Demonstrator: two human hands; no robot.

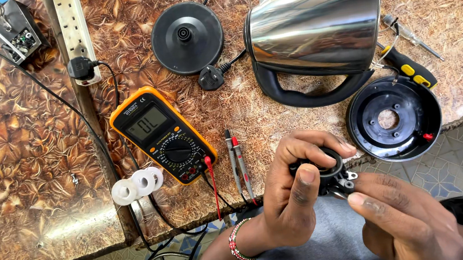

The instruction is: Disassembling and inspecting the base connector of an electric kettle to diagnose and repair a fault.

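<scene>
A person's left hand (290, 191) and right hand (401, 221) together held a small black round part (327, 174) just off the front edge of the desk (29, 174), the left grip closed around its ring, the right fingers pinching its metal tabs. Above the hands lay a steel kettle (316, 23) on its side, with its black underside cover (394, 119) to the right and a screwdriver (411, 67) beside it. A multimeter (162, 136) sat to the left, two probes (237, 156) between it and the hands, tape rolls (136, 185) near its lower corner, and the kettle base (187, 37) farther back
</scene>
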